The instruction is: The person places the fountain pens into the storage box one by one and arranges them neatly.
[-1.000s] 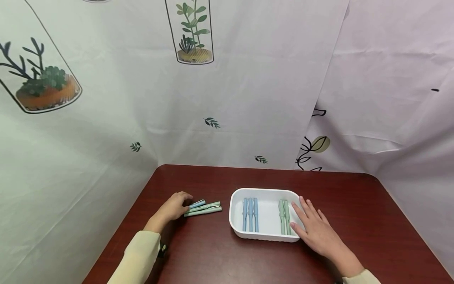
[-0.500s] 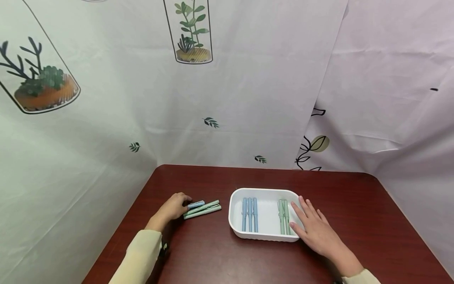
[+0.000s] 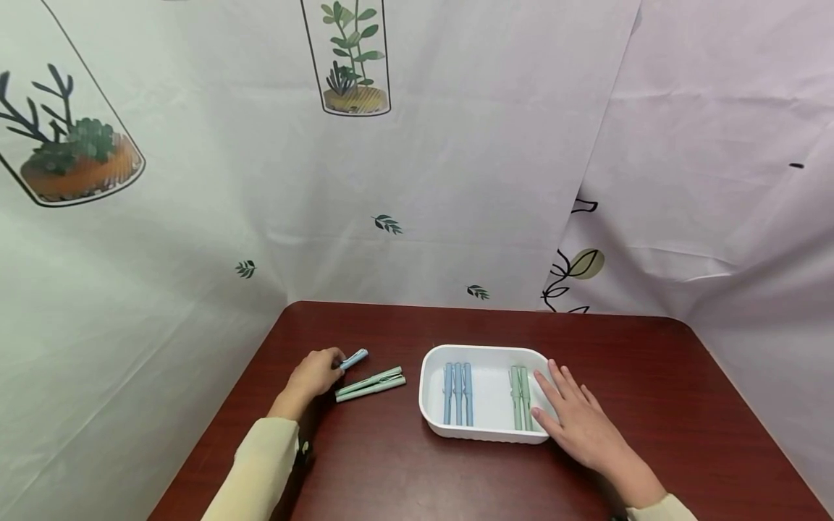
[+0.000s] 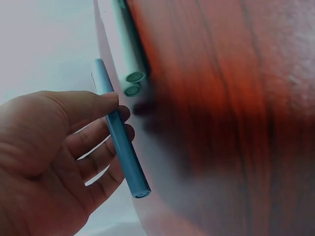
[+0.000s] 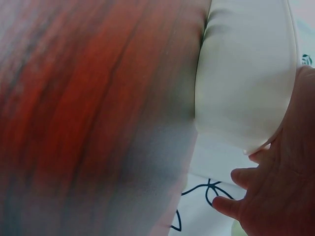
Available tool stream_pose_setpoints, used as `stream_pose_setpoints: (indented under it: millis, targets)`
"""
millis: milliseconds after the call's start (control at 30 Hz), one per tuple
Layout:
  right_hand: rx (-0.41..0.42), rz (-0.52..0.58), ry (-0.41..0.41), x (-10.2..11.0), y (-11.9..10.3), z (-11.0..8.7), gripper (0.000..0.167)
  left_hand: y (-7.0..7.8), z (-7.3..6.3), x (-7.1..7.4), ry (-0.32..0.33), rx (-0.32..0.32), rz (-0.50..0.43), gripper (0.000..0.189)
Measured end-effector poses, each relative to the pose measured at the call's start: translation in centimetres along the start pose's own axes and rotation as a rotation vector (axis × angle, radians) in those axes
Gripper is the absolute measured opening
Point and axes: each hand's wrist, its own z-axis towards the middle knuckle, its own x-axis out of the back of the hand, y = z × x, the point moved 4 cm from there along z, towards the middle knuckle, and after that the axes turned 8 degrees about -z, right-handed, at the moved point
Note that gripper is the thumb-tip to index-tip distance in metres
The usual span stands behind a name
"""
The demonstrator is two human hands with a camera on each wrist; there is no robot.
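My left hand [image 3: 315,373] pinches a blue pen [image 4: 123,142] between thumb and fingers, tilted over the table's left side. Just to its right, two green pens [image 3: 371,385] lie side by side on the table; their ends show close by in the left wrist view. A white tray [image 3: 491,434] holds three blue pens [image 3: 458,394] at its left and two green pens [image 3: 521,398] toward its right, all lengthwise front to back. My right hand [image 3: 583,423] rests with spread, straight fingers on the tray's right rim, and in the right wrist view it lies along the tray wall [image 5: 246,73].
The dark red wooden table [image 3: 495,485] has rounded far corners. A white cloth [image 3: 469,181] printed with plants hangs behind it and along both sides. Bare tabletop lies between the loose green pens and the tray.
My left hand has drawn the blue pen away from the two green pens, up and slightly left. The right hand and the tray stay in place.
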Motion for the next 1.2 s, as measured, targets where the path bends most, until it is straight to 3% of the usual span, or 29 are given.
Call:
stream_pose_setpoints:
  millis: [200, 333, 533, 800, 1200]
  targets:
    - [-0.002, -0.003, -0.005, -0.1, 0.0, 0.0, 0.069, 0.6, -0.1, 1.0, 0.056, -0.005, -0.106, 0.031]
    - [-0.004, -0.005, -0.004, 0.0, 0.0, 0.0, 0.069, 1.4, -0.1, 1.4, 0.069, -0.017, -0.123, 0.041]
    - [-0.003, -0.005, -0.005, 0.1, 0.0, 0.0, 0.069, 2.8, -0.6, 1.6, 0.067, 0.031, -0.225, 0.034]
    - [0.001, -0.02, 0.0, 0.1, 0.0, 0.0, 0.069, 4.6, -1.5, 1.1, 0.035, 0.075, -0.48, 0.034]
    - [-0.003, -0.027, -0.01, 0.2, -0.1, 0.0, 0.069, 7.2, -2.3, 0.1, 0.019, 0.026, -0.61, 0.031]
